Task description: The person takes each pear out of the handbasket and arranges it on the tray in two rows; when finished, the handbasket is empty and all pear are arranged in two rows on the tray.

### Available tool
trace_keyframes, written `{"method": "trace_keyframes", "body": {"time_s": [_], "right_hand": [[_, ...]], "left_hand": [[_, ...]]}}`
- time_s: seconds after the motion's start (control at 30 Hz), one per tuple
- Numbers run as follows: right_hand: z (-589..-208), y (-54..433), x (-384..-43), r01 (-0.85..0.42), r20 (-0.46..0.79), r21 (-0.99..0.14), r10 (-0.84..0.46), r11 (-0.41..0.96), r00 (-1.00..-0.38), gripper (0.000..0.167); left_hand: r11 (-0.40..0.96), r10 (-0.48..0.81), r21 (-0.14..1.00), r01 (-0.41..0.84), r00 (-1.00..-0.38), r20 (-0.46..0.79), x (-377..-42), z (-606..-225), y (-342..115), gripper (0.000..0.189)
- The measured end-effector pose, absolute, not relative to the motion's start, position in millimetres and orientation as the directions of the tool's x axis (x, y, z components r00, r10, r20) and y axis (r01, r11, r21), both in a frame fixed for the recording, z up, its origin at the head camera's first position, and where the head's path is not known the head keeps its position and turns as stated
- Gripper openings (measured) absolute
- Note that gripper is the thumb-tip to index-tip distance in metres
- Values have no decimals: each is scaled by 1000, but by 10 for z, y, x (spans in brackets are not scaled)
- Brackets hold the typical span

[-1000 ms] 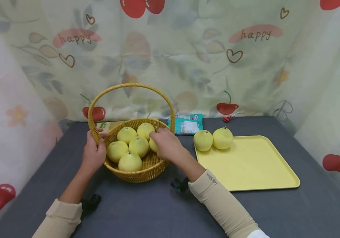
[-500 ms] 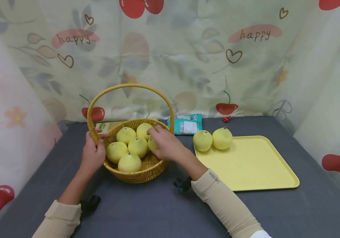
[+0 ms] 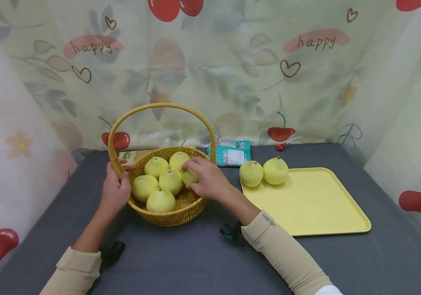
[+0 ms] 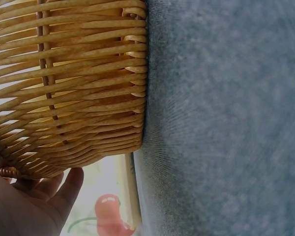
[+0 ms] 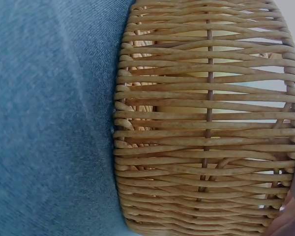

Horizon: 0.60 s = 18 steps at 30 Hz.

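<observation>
A golden woven basket (image 3: 170, 221) with a tall arched handle stands on the dark cloth, left of the middle. Round pale yellow-green fruits (image 3: 161, 200) with short stems lie in it, several in all. My left hand (image 3: 115, 188) grips the basket's left side where the handle meets the rim; in the left wrist view its fingers bend round the weave. Over the right rim reaches my right hand (image 3: 208, 178), thumb and fingers round one fruit (image 3: 189, 176) by the inner right wall. The right wrist view shows mostly basket wall (image 5: 206, 118), hiding that grasp.
Right of the basket lies a yellow tray (image 3: 310, 205); two more such fruits (image 3: 251, 173) sit at its back left corner. Behind are a teal packet (image 3: 229, 154), a red-wrapped lollipop (image 3: 281, 147) and a tan packet (image 3: 133, 156). A printed curtain (image 3: 232, 82) closes off the back.
My right hand has drawn slightly toward me, and the fruit in its fingers has shifted a little left. The left hand and the basket have stayed in place.
</observation>
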State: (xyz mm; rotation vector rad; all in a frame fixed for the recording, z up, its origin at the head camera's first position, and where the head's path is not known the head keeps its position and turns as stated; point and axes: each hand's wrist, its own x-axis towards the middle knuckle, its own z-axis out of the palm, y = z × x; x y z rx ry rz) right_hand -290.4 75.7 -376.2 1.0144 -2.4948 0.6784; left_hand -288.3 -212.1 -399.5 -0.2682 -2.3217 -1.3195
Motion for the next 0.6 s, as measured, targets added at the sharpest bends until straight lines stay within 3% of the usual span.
{"method": "trace_keyframes", "body": {"time_s": [0.6], "right_hand": [[-3779,826,-2862,-780,560,-314,-558,541,-613,36]], "left_hand": [[516,-61,769,378,-879,473,-2883,-3991,-2124,33]]}}
